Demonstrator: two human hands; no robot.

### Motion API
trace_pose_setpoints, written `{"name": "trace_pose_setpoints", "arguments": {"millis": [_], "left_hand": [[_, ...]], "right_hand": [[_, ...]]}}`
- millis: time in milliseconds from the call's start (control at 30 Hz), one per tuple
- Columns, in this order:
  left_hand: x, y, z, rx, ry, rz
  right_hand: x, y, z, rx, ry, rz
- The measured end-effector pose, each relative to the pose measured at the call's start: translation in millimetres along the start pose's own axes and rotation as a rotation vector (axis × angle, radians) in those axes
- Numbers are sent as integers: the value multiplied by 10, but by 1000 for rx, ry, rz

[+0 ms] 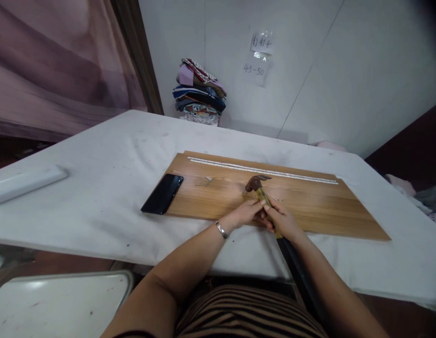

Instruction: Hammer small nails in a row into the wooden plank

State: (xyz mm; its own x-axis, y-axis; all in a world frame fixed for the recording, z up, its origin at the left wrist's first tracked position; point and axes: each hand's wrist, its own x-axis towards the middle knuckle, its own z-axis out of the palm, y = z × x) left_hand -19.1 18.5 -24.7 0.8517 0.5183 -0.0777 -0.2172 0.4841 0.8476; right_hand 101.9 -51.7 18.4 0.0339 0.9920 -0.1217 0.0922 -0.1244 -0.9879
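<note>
A claw hammer (259,184) with a rusty brown head and a yellow and black handle is held at a slant over the wooden board (330,206). My right hand (283,219) is closed round the yellow part of its handle. My left hand (248,212), with a silver bracelet at the wrist, is closed at the same stretch of handle, its thumb against it. The fingers underneath are partly hidden. Several loose nails (207,179) lie on the board to the left, and a few small dark spots show beside the hammer.
A black phone (163,193) rests across the board's left end. Two white strips (263,170) run along its far side. The white-covered table (108,164) also bears a long white object (29,183) at left. Folded cloths (200,94) are stacked against the wall; a white chair (59,305) stands lower left.
</note>
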Motion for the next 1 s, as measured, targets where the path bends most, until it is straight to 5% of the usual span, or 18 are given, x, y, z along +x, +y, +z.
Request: {"name": "trace_pose_setpoints", "arguments": {"millis": [1000], "left_hand": [[-15,15,3,-3,18,-18]], "right_hand": [[5,31,-1,-11,10,10]]}}
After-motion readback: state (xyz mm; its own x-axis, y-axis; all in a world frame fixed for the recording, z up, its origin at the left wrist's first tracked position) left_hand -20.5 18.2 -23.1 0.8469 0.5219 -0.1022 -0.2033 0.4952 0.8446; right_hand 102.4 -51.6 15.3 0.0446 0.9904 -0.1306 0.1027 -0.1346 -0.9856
